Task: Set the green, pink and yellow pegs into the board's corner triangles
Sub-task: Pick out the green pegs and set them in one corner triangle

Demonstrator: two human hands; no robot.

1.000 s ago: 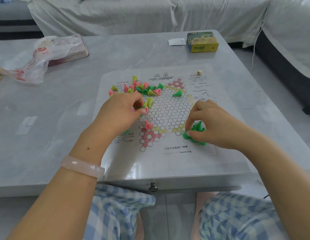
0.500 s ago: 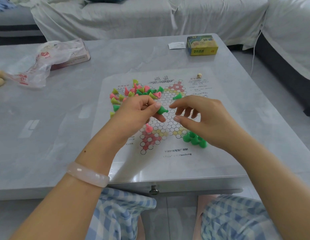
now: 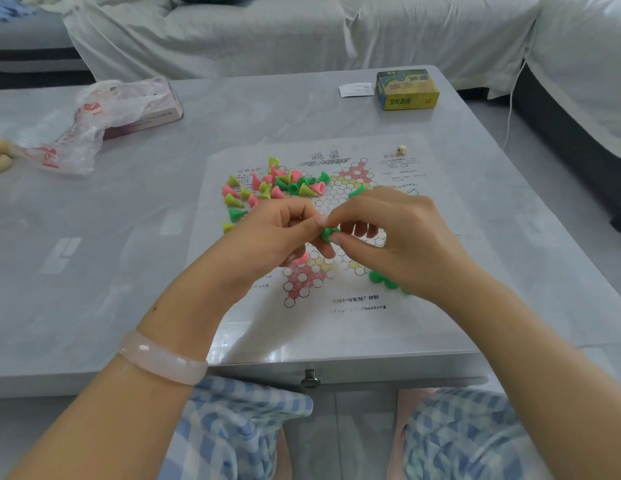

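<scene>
Green peg [image 3: 328, 233]: above the board [image 3: 340, 216] centre, pinched by left hand [image 3: 271, 233] and right hand [image 3: 395, 237] fingertips together | Loose pegs [image 3: 271, 187]: board's far-left area | Placed green pegs [image 3: 382, 279]: board's near-right corner, apparently seated, partly hidden by the right hand.

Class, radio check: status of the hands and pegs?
Both hands, left hand and right hand, pinch one green peg above board. Loose pegs piled far-left. Nothing blocking.
</scene>
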